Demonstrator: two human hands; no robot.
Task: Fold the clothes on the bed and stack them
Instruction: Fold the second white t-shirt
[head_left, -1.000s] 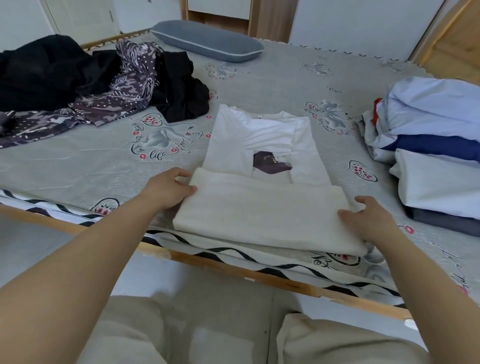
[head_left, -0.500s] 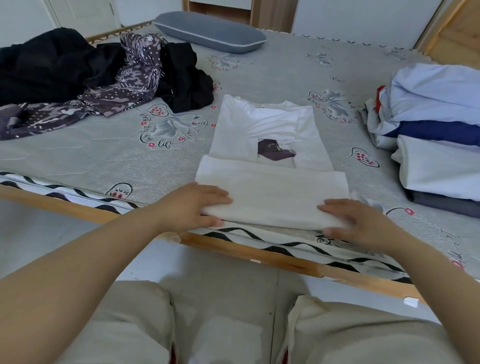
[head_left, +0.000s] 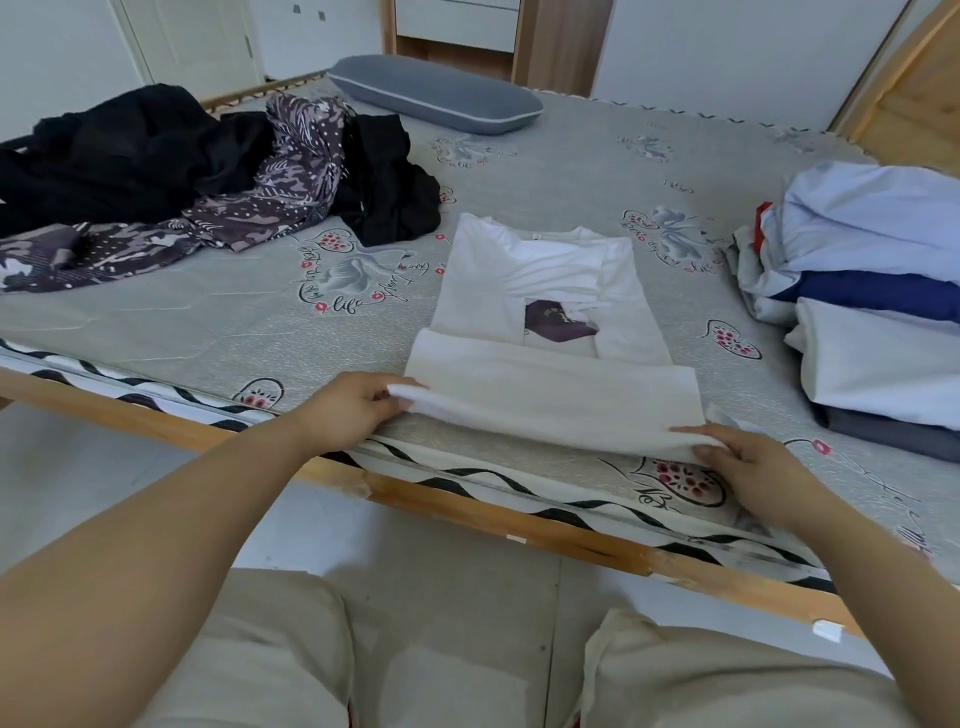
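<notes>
pinching soft white shirt (head_left: 545, 400) hem

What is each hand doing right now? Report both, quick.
Left hand: pinching the near-left corner of the folded white T-shirt.
Right hand: gripping the shirt's near-right corner.

Bare forearms, pale trousers

Both forearms are uncovered to the frame's edge, with no sleeve in view on either. The left hand (head_left: 347, 410) and right hand (head_left: 748, 460) carry no rings or watch. The legs wear light beige trousers (head_left: 701, 675) of plain, slightly creased cloth.
</notes>
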